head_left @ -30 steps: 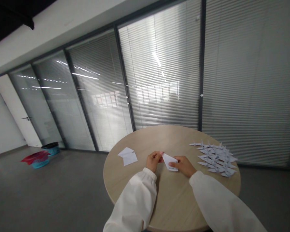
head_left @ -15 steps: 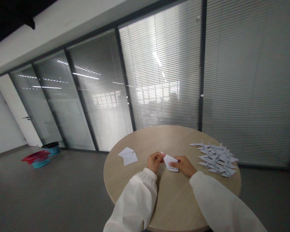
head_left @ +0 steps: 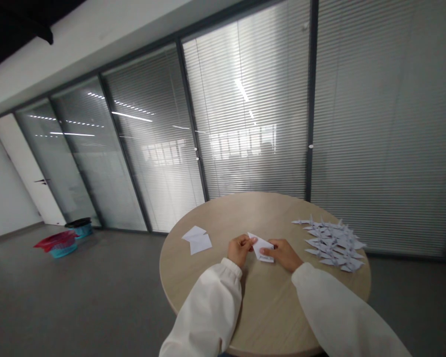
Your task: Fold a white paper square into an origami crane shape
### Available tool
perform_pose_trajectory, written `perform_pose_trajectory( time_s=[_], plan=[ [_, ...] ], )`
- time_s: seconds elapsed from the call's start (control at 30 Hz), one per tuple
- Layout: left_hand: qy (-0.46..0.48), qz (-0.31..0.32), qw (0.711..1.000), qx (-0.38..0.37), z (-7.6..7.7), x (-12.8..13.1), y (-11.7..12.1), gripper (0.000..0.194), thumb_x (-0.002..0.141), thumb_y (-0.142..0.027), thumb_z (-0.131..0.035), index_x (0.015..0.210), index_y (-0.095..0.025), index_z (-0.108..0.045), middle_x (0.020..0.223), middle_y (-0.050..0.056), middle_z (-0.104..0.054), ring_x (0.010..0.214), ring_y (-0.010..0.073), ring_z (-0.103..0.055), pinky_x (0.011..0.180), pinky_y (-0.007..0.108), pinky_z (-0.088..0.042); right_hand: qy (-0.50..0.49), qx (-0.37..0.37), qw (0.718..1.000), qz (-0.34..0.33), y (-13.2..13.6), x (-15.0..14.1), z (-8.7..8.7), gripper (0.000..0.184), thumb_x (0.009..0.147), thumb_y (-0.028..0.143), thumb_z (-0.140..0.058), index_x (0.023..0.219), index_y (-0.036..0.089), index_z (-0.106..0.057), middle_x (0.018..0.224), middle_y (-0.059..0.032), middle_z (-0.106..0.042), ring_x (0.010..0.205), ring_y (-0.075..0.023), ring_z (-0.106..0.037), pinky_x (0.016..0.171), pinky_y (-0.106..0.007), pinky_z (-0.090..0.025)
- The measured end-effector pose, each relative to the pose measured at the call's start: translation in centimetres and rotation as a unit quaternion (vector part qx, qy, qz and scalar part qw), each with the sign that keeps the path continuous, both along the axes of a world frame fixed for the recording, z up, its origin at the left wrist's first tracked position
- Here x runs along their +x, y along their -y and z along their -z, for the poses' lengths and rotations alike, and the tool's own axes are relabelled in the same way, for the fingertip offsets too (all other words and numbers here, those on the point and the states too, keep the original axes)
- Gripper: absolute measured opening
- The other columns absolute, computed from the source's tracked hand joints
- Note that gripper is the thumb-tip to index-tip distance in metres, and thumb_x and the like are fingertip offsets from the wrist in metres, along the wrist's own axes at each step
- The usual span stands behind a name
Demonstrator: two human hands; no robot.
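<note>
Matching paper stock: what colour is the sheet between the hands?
White folded sheet; head view.

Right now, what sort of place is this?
Looks like an office or meeting room: glazed partition walls with blinds, a round wood-topped table, and a white interior door.

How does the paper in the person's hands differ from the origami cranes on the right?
The folded paper is a single piece, while the origami cranes are many, heaped together. The paper is a plain pointed wedge; the cranes show wings and slim necks. The paper sits between the left hand and right hand; the cranes lie untouched on the table. Both are pale paper.
</note>
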State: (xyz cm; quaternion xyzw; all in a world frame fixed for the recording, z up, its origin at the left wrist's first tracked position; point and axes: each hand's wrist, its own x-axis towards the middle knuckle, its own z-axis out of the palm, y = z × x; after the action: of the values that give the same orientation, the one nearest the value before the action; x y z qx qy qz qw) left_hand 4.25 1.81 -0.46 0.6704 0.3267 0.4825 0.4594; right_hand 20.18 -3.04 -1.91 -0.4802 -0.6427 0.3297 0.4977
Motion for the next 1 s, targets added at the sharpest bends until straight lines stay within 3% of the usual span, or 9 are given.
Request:
perform_pose_trajectory(
  time_s=[0.23,0.47,0.73,1.0],
  plan=[
    [0.006,0.034,0.999,-0.039,-0.42,0.31,0.41,0.035,0.058,-0.044,-0.067,0.063,-0.011,-0.059,0.053,0.001,-0.057,0.050,0.0102,-0.051,0.053,0.022,-0.042,-0.004,0.006,1.000,0.010,0.00,0.05,-0.10,0.032,0.064,0.042,-0.061,0.064,0.011,-0.060,0.054,0.0025,-0.050,0.050,-0.0093,-0.043,0.047,-0.020,-0.032],
    [-0.058,-0.022,0.998,0.017,-0.23,0.00,0.34,0.038,0.059,-0.050,-0.064,0.057,-0.012,-0.058,0.048,-0.001,-0.053,0.047,0.0091,-0.048,0.048,0.020,-0.038,0.008,0.018,1.000,0.002,-0.17,0.15,0.18,0.033,0.065,0.044,-0.061,0.063,0.011,-0.061,0.054,0.0023,-0.051,0.051,-0.0092,-0.043,0.046,-0.019,-0.031],
    [-0.016,0.042,0.999,-0.026,0.14,0.33,-0.03,0.038,0.055,-0.047,-0.068,0.064,-0.011,-0.060,0.054,0.000,-0.056,0.050,0.0094,-0.050,0.053,0.022,-0.040,-0.021,0.012,0.999,0.024,-0.10,0.15,0.06,0.031,0.063,0.042,-0.063,0.062,0.011,-0.061,0.053,0.0031,-0.050,0.050,-0.0097,-0.043,0.047,-0.020,-0.031],
    [-0.097,-0.006,0.994,0.053,0.52,-0.09,-0.03,0.036,0.064,-0.046,-0.061,0.064,-0.010,-0.060,0.050,-0.003,-0.049,0.047,0.0069,-0.042,0.047,0.019,-0.032,-0.013,0.002,1.000,0.010,0.06,-0.05,-0.18,0.030,0.062,0.041,-0.063,0.064,0.011,-0.062,0.055,0.0020,-0.052,0.051,-0.0103,-0.045,0.048,-0.020,-0.033]
  ],
)
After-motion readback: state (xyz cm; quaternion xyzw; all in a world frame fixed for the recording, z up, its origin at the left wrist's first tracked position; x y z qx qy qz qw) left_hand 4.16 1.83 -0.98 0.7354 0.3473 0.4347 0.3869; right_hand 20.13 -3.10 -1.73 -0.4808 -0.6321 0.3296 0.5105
